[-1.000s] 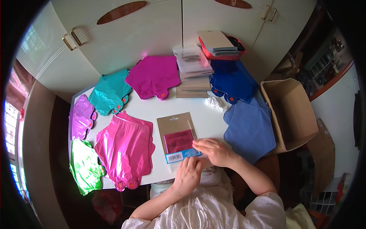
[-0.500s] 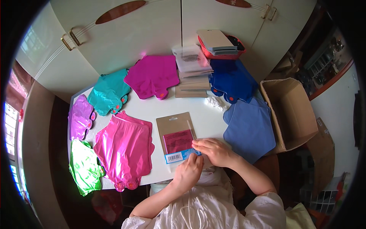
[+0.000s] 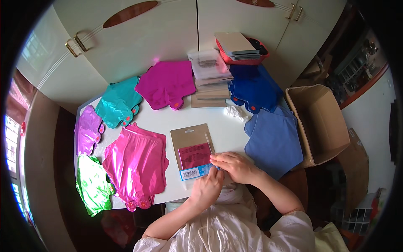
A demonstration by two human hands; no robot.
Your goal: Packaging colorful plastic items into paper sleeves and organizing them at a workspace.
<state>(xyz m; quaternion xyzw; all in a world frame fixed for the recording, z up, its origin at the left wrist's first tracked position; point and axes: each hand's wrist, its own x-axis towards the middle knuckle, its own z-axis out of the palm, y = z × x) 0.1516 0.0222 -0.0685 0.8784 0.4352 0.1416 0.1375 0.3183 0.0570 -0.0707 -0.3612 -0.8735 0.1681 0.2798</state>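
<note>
A flat clear packet [image 3: 194, 150] with a tan card backing and a magenta foil piece inside lies on the white table [image 3: 168, 119] in front of me. My left hand [image 3: 208, 188] pinches the packet's near right corner by the blue strip. My right hand [image 3: 233, 165] presses on the same corner from the right, fingers curled over its edge. Both hands touch each other there.
Foil balloons lie fanned around: green [image 3: 92, 185], pink [image 3: 136, 164], purple [image 3: 87, 134], teal [image 3: 119, 105], magenta [image 3: 167, 83], dark blue [image 3: 254, 88], light blue [image 3: 273, 140]. A stack of packets [image 3: 210, 77], a red tray [image 3: 241, 50] behind, an open cardboard box [image 3: 319, 122] at right.
My left hand has slid up from the table edge onto the packet's corner beside my right hand. The packet stays in place.
</note>
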